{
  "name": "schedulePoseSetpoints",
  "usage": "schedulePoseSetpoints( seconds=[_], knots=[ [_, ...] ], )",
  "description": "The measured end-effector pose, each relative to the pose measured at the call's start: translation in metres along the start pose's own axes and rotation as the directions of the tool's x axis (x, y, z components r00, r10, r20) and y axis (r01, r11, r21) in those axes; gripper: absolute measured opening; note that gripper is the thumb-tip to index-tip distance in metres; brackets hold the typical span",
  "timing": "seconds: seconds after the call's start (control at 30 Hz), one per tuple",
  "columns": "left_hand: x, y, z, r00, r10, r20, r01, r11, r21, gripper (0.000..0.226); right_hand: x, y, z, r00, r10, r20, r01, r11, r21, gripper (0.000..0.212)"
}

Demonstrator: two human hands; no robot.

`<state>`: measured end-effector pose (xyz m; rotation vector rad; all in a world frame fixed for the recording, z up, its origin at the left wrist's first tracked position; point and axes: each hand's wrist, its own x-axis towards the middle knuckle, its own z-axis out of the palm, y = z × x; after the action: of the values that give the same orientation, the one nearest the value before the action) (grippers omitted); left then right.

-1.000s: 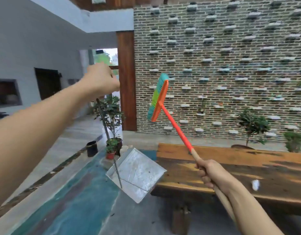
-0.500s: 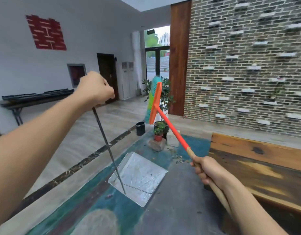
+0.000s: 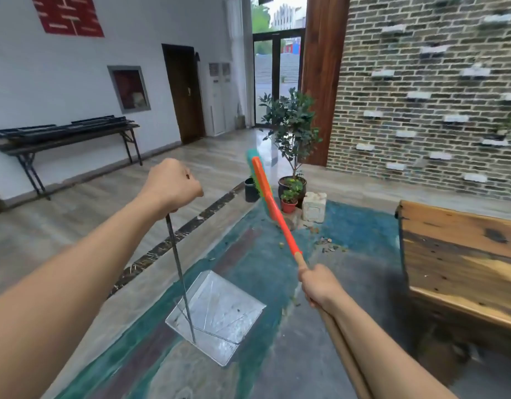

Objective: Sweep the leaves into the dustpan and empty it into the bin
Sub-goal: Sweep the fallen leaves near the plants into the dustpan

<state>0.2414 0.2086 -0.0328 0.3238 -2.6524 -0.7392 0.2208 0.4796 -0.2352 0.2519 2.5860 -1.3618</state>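
Hands [image 3: 173, 182] hold dustpan [image 3: 219, 315], broom [image 3: 265, 194]; leaves [image 3: 326, 244] probably beyond.

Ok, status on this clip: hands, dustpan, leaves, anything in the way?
Left hand shut on dustpan rod, pan looks empty. Right hand shut on broom, head raised. Leaves unswept beside stone block. Potted plants close behind.

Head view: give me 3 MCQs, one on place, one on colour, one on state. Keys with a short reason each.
1. The scattered leaf debris lies:
A. inside the dustpan
B. on the floor near the white stone block
C. on the wooden bench

2. The broom handle is:
A. orange
B. black
C. white

3. The square metal dustpan is:
A. full of leaves
B. nearly empty
C. upside down

Key: 1 B, debris lies beside the block; 2 A, orange shaft above the right hand; 3 B, bare metal shows, left hand holding its rod.
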Motion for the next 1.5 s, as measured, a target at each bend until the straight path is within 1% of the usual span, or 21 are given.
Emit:
schedulePoseSetpoints(
  seconds=[0.07,0.13,0.2,0.27,0.33,0.47,0.57,0.67,0.7,0.77,0.8,0.87,0.93,1.03,1.07,1.13,1.23,1.27,1.33,1.4,1.5],
  knots=[
    [0.018,-0.026,0.012,1.000,-0.007,0.027,0.007,1.000,0.026,0.024,0.015,-0.013,0.017,1.000,0.023,0.004,-0.023,0.996,-0.090,0.025],
    [0.040,-0.053,0.025,0.999,-0.030,0.032,0.029,0.999,0.033,0.036,0.033,-0.023,0.032,0.999,0.049,0.013,-0.047,0.985,-0.163,0.020],
    [0.066,-0.081,0.038,0.998,-0.059,0.026,0.057,0.996,0.065,0.033,0.054,-0.029,0.048,0.996,0.083,0.021,-0.077,0.976,-0.203,0.019],
    [0.089,-0.107,0.050,0.994,-0.103,0.026,0.101,0.992,0.072,0.027,0.077,-0.033,0.065,0.993,0.117,0.023,-0.109,0.971,-0.212,0.022],
    [0.117,-0.134,0.064,0.990,-0.126,0.055,0.124,0.991,0.046,0.023,0.109,-0.035,0.085,0.989,0.147,0.018,-0.139,0.966,-0.216,0.029],
    [0.179,-0.178,0.097,0.987,-0.134,0.088,0.135,0.991,-0.001,0.025,0.181,-0.047,0.129,0.987,0.158,0.034,-0.144,0.953,-0.267,0.038],
    [0.224,-0.201,0.124,0.970,-0.174,0.169,0.186,0.981,-0.056,0.030,0.237,-0.061,0.160,0.982,0.178,0.062,-0.156,0.954,-0.255,0.031],
    [0.267,-0.226,0.154,0.929,-0.239,0.281,0.288,0.946,-0.148,0.023,0.291,-0.075,0.199,0.971,0.210,0.110,-0.180,0.955,-0.238,0.027],
    [0.279,-0.234,0.164,0.913,-0.248,0.324,0.316,0.932,-0.177,0.022,0.304,-0.080,0.210,0.967,0.224,0.120,-0.192,0.954,-0.230,0.027],
    [0.302,-0.254,0.186,0.890,-0.249,0.381,0.346,0.914,-0.212,0.032,0.327,-0.086,0.234,0.959,0.249,0.133,-0.215,0.949,-0.229,0.033],
    [0.313,-0.264,0.195,0.883,-0.249,0.397,0.355,0.909,-0.218,0.036,0.338,-0.087,0.246,0.957,0.258,0.135,-0.221,0.945,-0.241,0.037],
    [0.332,-0.281,0.212,0.875,-0.247,0.416,0.359,0.908,-0.217,0.037,0.357,-0.087,0.269,0.947,0.286,0.146,-0.243,0.936,-0.256,0.040],
    [0.355,-0.299,0.229,0.867,-0.242,0.435,0.353,0.915,-0.194,0.034,0.377,-0.083,0.296,0.936,0.315,0.157,-0.269,0.928,-0.258,0.039],
    [0.385,-0.337,0.256,0.853,-0.240,0.464,0.338,0.931,-0.140,0.051,0.397,-0.073,0.336,0.915,0.373,0.154,-0.321,0.904,-0.282,0.032],
    [0.390,-0.348,0.261,0.836,-0.249,0.489,0.344,0.932,-0.113,0.052,0.399,-0.070,0.346,0.907,0.393,0.148,-0.338,0.893,-0.298,0.031],
    [0.412,-0.379,0.277,0.799,-0.231,0.556,0.322,0.944,-0.071,0.046,0.414,-0.060,0.376,0.897,0.429,0.108,-0.375,0.867,-0.330,0.036],
    [0.438,-0.422,0.297,0.724,-0.204,0.659,0.286,0.958,-0.018,0.051,0.425,-0.052,0.415,0.856,0.504,0.117,-0.439,0.827,-0.352,0.032],
    [0.448,-0.438,0.306,0.699,-0.187,0.691,0.260,0.966,-0.002,0.053,0.429,-0.051,0.430,0.840,0.527,0.126,-0.455,0.812,-0.365,0.033],
    [0.464,-0.464,0.320,0.676,-0.132,0.725,0.173,0.985,0.017,0.056,0.432,-0.052,0.459,0.815,0.557,0.161,-0.464,0.792,-0.396,0.041],
    [0.473,-0.494,0.332,0.647,-0.071,0.759,0.104,0.995,0.004,0.052,0.434,-0.052,0.488,0.784,0.599,0.163,-0.486,0.755,-0.440,0.051],
    [0.485,-0.549,0.353,0.577,-0.017,0.817,-0.010,1.000,0.028,0.054,0.432,-0.050,0.533,0.734,0.668,0.119,-0.566,0.700,-0.435,0.049]
  ],
)
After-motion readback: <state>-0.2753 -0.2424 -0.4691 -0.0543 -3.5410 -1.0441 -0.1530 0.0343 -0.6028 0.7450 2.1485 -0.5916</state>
